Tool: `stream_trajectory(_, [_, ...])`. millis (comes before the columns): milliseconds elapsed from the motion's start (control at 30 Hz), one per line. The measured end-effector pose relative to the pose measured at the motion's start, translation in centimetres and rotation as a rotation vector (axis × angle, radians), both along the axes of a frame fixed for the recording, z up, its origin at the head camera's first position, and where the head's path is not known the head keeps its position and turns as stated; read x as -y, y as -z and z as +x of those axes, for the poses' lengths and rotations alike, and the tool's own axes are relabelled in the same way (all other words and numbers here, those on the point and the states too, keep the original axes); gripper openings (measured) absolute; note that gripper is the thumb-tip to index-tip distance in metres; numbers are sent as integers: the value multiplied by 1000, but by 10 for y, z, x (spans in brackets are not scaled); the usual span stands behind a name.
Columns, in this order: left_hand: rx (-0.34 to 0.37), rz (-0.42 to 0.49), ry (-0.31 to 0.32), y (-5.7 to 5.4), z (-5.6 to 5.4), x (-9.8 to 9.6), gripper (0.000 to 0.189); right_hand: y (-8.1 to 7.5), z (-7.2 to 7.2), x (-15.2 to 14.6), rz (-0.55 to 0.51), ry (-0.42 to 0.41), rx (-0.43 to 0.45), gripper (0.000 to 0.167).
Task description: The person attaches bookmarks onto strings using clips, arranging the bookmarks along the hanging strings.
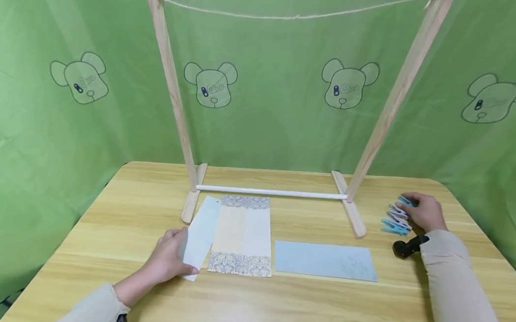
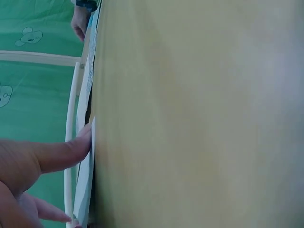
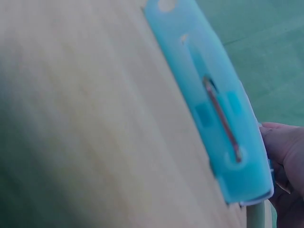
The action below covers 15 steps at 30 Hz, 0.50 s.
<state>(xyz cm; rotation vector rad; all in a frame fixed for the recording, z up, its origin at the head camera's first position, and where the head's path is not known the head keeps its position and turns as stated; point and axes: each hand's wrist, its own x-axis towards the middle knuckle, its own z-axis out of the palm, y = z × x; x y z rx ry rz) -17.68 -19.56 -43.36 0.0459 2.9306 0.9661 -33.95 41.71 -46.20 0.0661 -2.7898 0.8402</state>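
In the head view my left hand [image 1: 170, 254] grips a narrow pale blue card [image 1: 203, 234] with a small hole near its far end. The card lies aslant on the table, and the thumb [image 2: 71, 152] presses its edge in the left wrist view. At the right, my right hand [image 1: 428, 212] pinches the farthest blue clothespin [image 1: 407, 200] of a short row. Nearer clothespins in the row are whitish-purple [image 1: 398, 212] and blue [image 1: 395, 227]. Close up in the right wrist view, a blue clothespin [image 3: 213, 109] partly hides that hand.
A patterned card [image 1: 243, 236] lies right of the held one, and a light blue card [image 1: 325, 260] lies crosswise beyond it. Behind them stands a wooden frame [image 1: 174, 87] with a white bottom bar [image 1: 271, 192] and a string [image 1: 293, 18] across its top.
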Motion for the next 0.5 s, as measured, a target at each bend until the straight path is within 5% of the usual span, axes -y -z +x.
stream_trajectory(300, [44,97,32,1,-8,4,118,-3,1,5,-15,40,-6,43])
stream_trajectory(500, [155,329,7,-3,-19,19,94,-7,4,3,-63,30,-15,48])
